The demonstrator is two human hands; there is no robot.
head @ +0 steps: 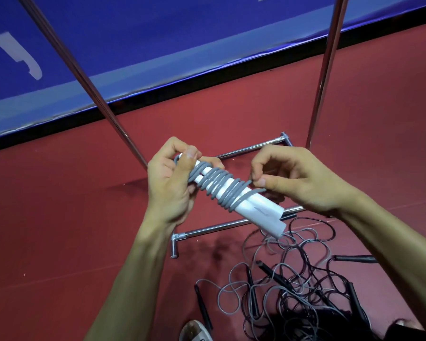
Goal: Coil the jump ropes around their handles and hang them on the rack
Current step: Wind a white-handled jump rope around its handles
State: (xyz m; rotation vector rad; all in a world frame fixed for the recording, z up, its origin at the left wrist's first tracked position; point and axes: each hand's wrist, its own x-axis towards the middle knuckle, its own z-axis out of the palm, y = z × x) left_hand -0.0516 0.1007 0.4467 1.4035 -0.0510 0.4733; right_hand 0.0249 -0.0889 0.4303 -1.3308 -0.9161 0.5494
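Lying nearest you on the red floor (59,230) is a loose tangle of ropes (293,286), thin grey and dark cords looped over one another, with several black handles (203,307) sticking out of it. A shoe (194,329) shows at the bottom edge of the view beside them. Above that pile, held in the air, are the two white handles (253,207), side by side and slanting from upper left down to lower right. The grey rope (221,188) is wound round them in close turns along their upper half. Your left hand (170,183) grips the upper end of the pair, fingers curled round it and thumb pressed on the first turns. Your right hand (298,178) pinches the rope's free end between thumb and fingertips, just beside the last turn. Beyond your hands stands the rack (214,227): two chrome base bars lie across the floor, and two chrome uprights climb out of the top of the view, one on the left and one on the right. Farthest off, a blue banner (158,33) with white lettering runs along the floor's far edge above a black strip.
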